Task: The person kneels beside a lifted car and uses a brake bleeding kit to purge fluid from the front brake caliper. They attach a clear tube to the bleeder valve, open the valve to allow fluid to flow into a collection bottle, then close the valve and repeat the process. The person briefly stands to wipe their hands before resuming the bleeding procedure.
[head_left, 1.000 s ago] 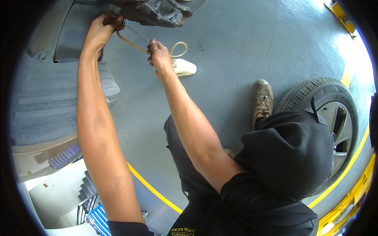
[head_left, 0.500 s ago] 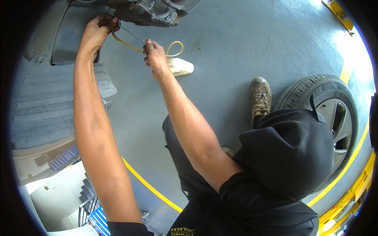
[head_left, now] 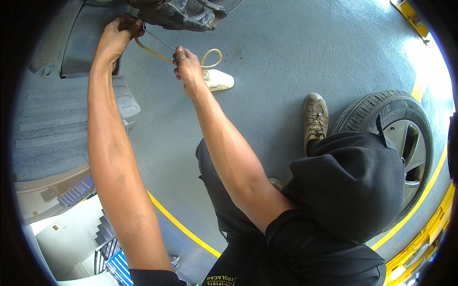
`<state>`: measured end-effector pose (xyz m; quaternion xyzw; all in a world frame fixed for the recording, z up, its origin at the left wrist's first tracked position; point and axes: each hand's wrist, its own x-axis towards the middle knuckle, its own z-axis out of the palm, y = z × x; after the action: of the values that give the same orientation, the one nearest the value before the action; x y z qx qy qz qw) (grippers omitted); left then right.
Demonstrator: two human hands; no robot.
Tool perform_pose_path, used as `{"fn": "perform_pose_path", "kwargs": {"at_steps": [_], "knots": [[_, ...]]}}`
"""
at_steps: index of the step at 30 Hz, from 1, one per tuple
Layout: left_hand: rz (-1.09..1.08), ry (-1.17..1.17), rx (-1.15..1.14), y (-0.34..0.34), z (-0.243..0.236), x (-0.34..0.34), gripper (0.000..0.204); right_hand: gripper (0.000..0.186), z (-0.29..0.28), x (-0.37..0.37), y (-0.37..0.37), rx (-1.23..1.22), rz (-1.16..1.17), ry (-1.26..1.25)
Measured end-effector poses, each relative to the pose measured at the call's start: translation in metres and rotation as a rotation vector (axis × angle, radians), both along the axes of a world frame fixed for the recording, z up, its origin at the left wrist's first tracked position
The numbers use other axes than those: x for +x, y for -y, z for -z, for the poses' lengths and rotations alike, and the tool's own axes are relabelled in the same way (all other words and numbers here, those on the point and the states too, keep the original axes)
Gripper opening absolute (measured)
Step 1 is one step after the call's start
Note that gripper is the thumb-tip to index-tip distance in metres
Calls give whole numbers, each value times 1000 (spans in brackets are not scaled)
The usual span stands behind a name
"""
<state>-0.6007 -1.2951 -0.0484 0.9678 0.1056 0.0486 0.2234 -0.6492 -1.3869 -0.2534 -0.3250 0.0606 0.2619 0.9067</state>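
Note:
High at the left, my left hand [head_left: 120, 34] is closed, its fingers pinching a thin amber hose [head_left: 151, 51] just under a dirty, dark metal vehicle part [head_left: 183, 18]. The hose's upper end is hidden in those fingers. My right hand [head_left: 187, 66] is closed round the near end of a slim metal wrench [head_left: 160, 39]; its bent far end reaches up beside my left fingertips. Past my right hand the hose curls into a loop near a whitish plastic bottle [head_left: 221, 80] on the floor. My right hand partly covers the bottle's neck, so I cannot tell whether the hose enters it.
A wheel with a tyre [head_left: 381, 107] lies at the right, partly behind bulky black cloth [head_left: 348, 186]. My shoe [head_left: 316, 117] rests on the grey floor [head_left: 267, 57]. Grey vehicle panels [head_left: 71, 114] line the left side. Yellow equipment [head_left: 424, 248] stands at the lower right.

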Motion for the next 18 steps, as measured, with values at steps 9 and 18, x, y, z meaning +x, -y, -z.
{"fn": "perform_pose_path", "kwargs": {"at_steps": [9,18], "knots": [[2,-4,-1,1,0,0,12,43,3,1,-3,14,12,5],[7,-36,-49,-3,-1,2,14,42,3,2,-4,25,4,1]]}}
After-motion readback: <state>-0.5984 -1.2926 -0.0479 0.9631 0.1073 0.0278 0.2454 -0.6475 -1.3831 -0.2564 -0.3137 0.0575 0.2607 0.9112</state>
